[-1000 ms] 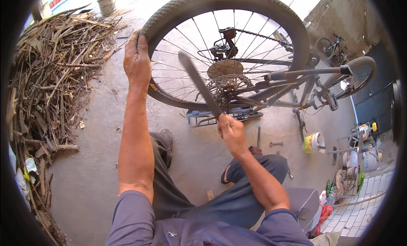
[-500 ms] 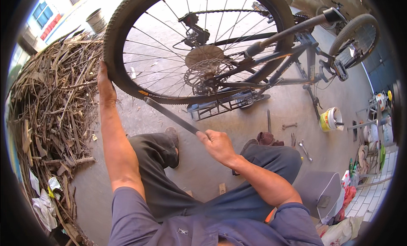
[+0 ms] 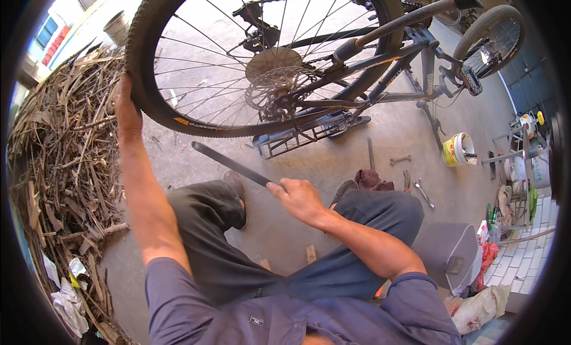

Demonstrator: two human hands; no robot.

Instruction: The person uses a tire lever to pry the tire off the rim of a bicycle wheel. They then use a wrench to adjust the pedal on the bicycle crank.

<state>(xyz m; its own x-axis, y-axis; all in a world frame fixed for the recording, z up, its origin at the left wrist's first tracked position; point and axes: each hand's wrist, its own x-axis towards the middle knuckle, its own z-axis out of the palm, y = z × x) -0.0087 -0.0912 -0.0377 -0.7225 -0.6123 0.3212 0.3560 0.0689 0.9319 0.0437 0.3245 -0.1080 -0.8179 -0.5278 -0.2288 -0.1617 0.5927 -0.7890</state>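
With clock positions taken from the middle of the view, a dark bicycle [image 3: 345,70] is stretching from 11 to 2 o'clock over a bare concrete floor [image 3: 357,232]. A tangled heap of dry sticks [image 3: 65,149] is filling the side at 9 o'clock. The bicycle's nearer wheel [image 3: 275,65], with a knobbly tyre and thin spokes, is looming large at 12 o'clock. A grey box [image 3: 443,256] is sitting at 4 o'clock, and a white-and-yellow bucket [image 3: 458,150] is standing at 3. A long, dark, flat bar [image 3: 231,163] is reaching leftward from just below centre, its free tip pointing toward 10 o'clock, near the tyre but apart from it. At 10 o'clock the left hand [image 3: 128,110] is resting against the tyre's outer edge; whether its fingers are lying together or apart, I cannot tell. At 5 o'clock, close to centre, the right hand [image 3: 300,199] is gripping the bar, its fingers closing around the near end. A crumpled brown cloth [image 3: 370,179] is lying toward 3 o'clock, and beyond it a metal wrench [image 3: 424,193] is lying between 3 and 4.
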